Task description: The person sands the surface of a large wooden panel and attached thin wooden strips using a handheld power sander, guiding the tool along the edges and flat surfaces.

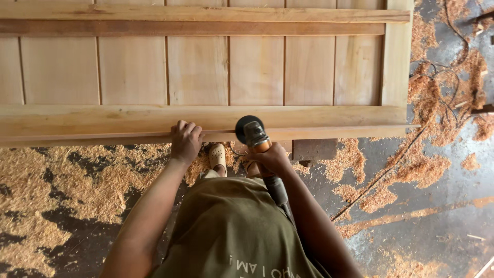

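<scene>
A large pale wooden panel (206, 72) with vertical boards and a framing rail lies flat in front of me. My left hand (185, 140) grips the near edge of the long front rail (103, 123), fingers curled over it. My right hand (267, 158) holds an orange and black angle grinder (256, 138) by its body. The grinder's dark round disc (248, 128) rests against the near edge of the same rail, just right of my left hand. Its black cord runs back under my right arm.
Wood shavings (77, 180) cover the dark floor below the panel and to the right (437, 92). A dark wooden block (314, 149) sits under the rail right of the grinder. My foot in a pale clog (217, 155) stands below the rail.
</scene>
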